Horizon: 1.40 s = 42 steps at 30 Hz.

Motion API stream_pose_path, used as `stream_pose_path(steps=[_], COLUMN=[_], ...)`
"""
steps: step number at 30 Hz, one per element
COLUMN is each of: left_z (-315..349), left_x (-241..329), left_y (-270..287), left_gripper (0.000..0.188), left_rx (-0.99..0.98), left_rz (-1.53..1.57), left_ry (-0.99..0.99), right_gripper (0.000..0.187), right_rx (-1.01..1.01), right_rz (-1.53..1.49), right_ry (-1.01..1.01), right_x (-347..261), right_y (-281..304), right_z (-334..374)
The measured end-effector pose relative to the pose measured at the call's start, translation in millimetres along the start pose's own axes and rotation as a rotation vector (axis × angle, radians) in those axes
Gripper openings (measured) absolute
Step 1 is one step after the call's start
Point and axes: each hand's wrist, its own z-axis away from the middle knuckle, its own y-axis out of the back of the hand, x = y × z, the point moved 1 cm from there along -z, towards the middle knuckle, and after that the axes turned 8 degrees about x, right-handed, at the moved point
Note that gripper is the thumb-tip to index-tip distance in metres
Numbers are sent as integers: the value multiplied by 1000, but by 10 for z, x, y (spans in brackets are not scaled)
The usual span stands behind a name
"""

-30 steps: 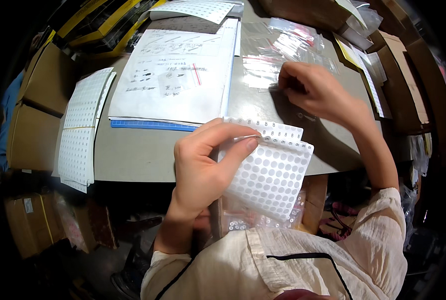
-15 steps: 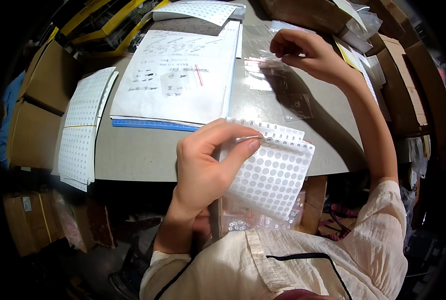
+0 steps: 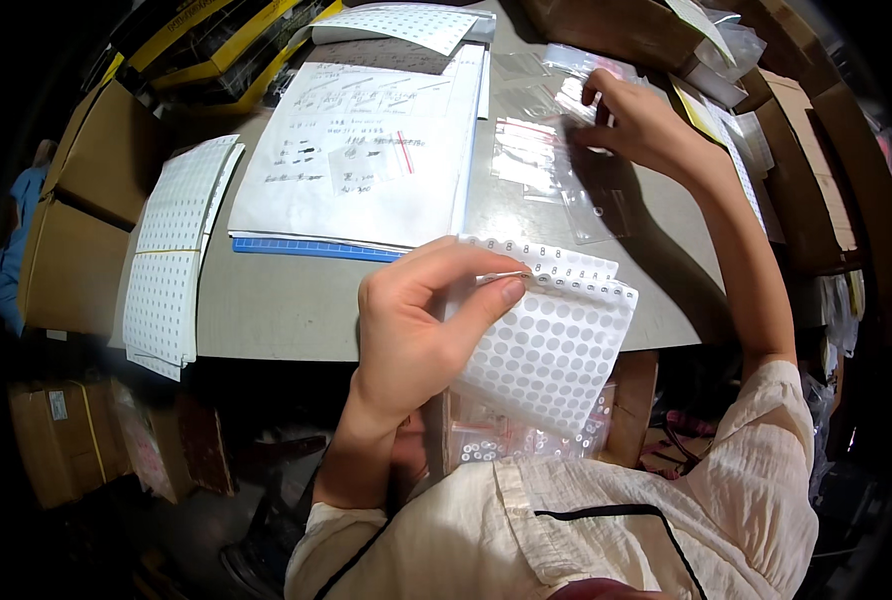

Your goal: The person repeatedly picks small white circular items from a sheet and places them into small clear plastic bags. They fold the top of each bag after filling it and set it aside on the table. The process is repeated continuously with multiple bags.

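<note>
White paper sheets of round dot stickers (image 3: 551,345), a thin floppy stack, hang just in front of the grey table (image 3: 296,310) edge, pinched at their top corner between thumb and fingers of the left hand (image 3: 416,330). They look light and easily creased, best held by an edge. The right hand (image 3: 641,125) reaches far across, fingertips pressed on clear, likely slippery plastic zip bags (image 3: 556,165).
</note>
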Motion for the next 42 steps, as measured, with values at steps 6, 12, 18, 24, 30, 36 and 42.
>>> stream_pose_path(steps=[6, 12, 18, 24, 30, 36, 42], left_z=[5, 21, 20, 31, 36, 34, 24], left_x=[8, 31, -33, 5, -11, 2, 6], left_y=[-2, -16, -28, -37, -36, -61, -59], left_gripper=[15, 14, 14, 14, 14, 14, 13], left_rx=[9, -2, 5, 6, 38, 24, 13], left_rz=[-12, -30, -66, -72, -133, -48, -36], left_ry=[-18, 36, -45, -36, -82, -9, 38], right_gripper=[32, 27, 17, 16, 19, 17, 13], right_rx=[-124, -95, 51, 21, 242, 255, 92], right_rz=[-128, -18, -665, -513, -322, -282, -520], right_ry=[-249, -294, -43, 250, 307, 425, 14], right_x=[-131, -79, -700, -1242, -1358, -1327, -611], right_y=[248, 352, 443, 425, 283, 310, 495], right_z=[544, 952, 1013, 914, 964, 1071, 802])
